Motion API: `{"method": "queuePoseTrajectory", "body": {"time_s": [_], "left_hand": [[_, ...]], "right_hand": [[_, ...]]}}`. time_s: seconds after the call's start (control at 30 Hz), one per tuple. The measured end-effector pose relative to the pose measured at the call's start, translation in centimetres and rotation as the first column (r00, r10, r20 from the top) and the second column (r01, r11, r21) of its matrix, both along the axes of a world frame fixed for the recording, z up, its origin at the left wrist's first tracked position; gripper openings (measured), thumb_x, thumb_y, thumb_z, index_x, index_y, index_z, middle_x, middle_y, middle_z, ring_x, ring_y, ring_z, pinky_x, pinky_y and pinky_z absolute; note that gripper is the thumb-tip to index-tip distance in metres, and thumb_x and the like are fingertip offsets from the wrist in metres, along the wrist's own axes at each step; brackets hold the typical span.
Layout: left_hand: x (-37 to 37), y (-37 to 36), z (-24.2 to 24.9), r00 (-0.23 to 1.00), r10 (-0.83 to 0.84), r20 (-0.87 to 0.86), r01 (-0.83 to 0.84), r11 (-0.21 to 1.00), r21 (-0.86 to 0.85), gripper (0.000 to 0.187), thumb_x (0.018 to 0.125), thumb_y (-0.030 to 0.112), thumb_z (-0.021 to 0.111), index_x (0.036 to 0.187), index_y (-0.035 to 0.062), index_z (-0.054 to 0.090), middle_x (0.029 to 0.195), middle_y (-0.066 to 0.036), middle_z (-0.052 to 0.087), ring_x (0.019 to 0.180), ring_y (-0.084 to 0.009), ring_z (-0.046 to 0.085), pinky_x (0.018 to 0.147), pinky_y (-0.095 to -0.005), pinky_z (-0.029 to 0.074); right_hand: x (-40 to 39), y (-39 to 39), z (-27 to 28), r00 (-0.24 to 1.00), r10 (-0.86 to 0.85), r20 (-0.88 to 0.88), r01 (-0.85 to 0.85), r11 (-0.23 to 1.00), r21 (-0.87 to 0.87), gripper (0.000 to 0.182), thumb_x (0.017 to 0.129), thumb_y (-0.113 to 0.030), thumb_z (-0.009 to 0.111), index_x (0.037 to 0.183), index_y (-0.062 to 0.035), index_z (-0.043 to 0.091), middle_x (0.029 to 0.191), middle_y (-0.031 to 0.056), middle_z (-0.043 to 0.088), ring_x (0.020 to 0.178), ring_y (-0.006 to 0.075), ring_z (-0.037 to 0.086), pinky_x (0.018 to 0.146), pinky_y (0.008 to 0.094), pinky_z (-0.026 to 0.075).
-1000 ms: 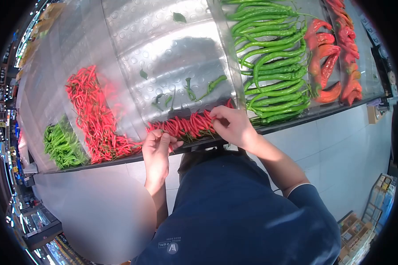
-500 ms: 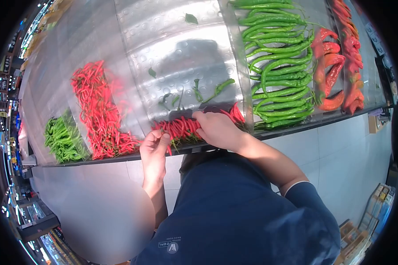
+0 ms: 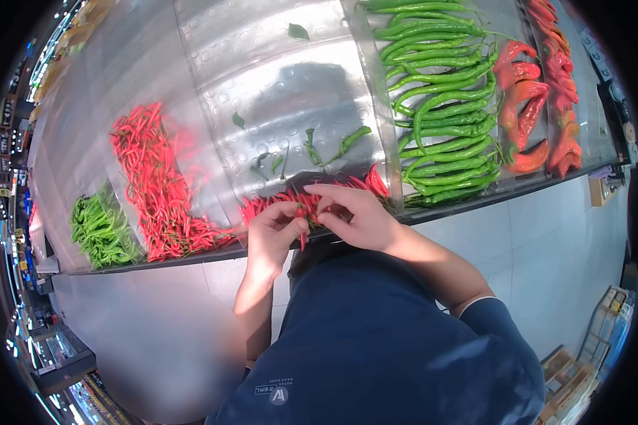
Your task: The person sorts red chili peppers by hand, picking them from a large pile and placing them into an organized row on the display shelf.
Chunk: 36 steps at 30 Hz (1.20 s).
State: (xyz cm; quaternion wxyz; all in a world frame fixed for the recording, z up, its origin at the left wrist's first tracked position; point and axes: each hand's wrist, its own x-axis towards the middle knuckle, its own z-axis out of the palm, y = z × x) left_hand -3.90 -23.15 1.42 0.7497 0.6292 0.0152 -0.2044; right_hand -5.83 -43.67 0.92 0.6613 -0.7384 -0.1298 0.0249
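A row of small red chilies (image 3: 254,207) lies along the front edge of the metal display surface. Over this row my left hand (image 3: 275,230) pinches a red chili (image 3: 303,238) that hangs from its thumb and fingertips. Just to its right is my right hand (image 3: 358,216), its thumb and a finger curled together near the same chili. What those fingertips hold is too small to make out. Behind the hands lie loose green pepper pieces (image 3: 346,144) and a green leaf (image 3: 239,120).
Small red chilies (image 3: 149,177) and small green chilies (image 3: 103,230) are heaped at the left. Long green peppers (image 3: 450,117) are lined up to the right, beside larger red peppers (image 3: 563,106). Clear dividers separate the sections. A dark front edge (image 3: 475,205) borders the display.
My left hand has moved right, close to my right hand. My right hand has drawn back slightly from the chili row, and its fingers are now curled. The view has shifted slightly.
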Motion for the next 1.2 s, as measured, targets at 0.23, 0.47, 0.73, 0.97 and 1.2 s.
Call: {"method": "queuePoseTrajectory", "body": {"time_s": [0.23, 0.47, 0.73, 0.97, 1.2], "left_hand": [[1.5, -0.7, 1.1, 0.953, -0.25, -0.173, 0.258, 0.966, 0.024, 0.026, 0.091, 0.005, 0.07, 0.113, -0.0013, 0.058, 0.083, -0.009, 0.066, 0.064, -0.0092, 0.06, 0.054, -0.0219, 0.047], [1.5, -1.1, -0.8, 0.809, -0.329, 0.487, -0.139, 0.698, 0.703, 0.015, 0.094, 0.008, 0.062, 0.105, -0.0015, 0.065, 0.091, -0.011, 0.066, 0.079, -0.0201, 0.064, 0.069, -0.0312, 0.051], [1.3, -1.2, -2.1, 0.575, -0.631, 0.521, -0.071, 0.596, 0.8, 0.014, 0.082, 0.007, 0.069, 0.093, -0.001, 0.066, 0.102, -0.015, 0.064, 0.101, -0.0352, 0.061, 0.09, -0.0428, 0.048], [0.7, 0.7, 0.4, 0.537, -0.505, 0.675, -0.204, 0.699, 0.685, 0.018, 0.081, 0.005, 0.07, 0.097, -0.0007, 0.065, 0.104, -0.015, 0.063, 0.103, -0.035, 0.061, 0.091, -0.0425, 0.048], [1.3, 10.6, 1.1, 0.572, -0.201, 0.796, -0.639, 0.5, 0.585, 0.009, 0.084, 0.0, 0.063, 0.093, 0.0002, 0.063, 0.092, -0.016, 0.063, 0.087, -0.0346, 0.059, 0.08, -0.0439, 0.048]], "right_hand": [[0.1, -0.8, -1.1, 0.786, 0.036, 0.617, 0.24, 0.902, -0.359, 0.024, 0.075, -0.014, 0.076, 0.098, -0.0105, 0.071, 0.11, 0.0052, 0.059, 0.103, 0.0255, 0.055, 0.088, 0.0408, 0.042], [-0.6, -1.6, -2.3, 0.832, -0.247, 0.497, 0.528, 0.628, -0.572, 0.014, 0.078, -0.017, 0.074, 0.076, -0.0047, 0.067, 0.07, 0.0095, 0.059, 0.069, 0.0297, 0.059, 0.068, 0.0414, 0.048], [-1.0, 0.2, -4.0, 0.858, -0.197, 0.475, 0.495, 0.567, -0.659, 0.02, 0.077, -0.023, 0.074, 0.074, -0.005, 0.065, 0.073, 0.0107, 0.06, 0.071, 0.0297, 0.06, 0.07, 0.0415, 0.05], [-1.2, -0.1, -4.4, 0.816, -0.237, 0.528, 0.534, 0.66, -0.529, 0.013, 0.078, -0.014, 0.073, 0.083, -0.0042, 0.066, 0.075, 0.0116, 0.06, 0.073, 0.0316, 0.059, 0.069, 0.0418, 0.047], [-1.8, -0.3, -3.5, 0.8, -0.239, 0.551, 0.517, 0.74, -0.431, 0.02, 0.079, -0.002, 0.068, 0.098, 0.003, 0.068, 0.07, 0.0102, 0.056, 0.064, 0.0284, 0.054, 0.063, 0.04, 0.043]]}}
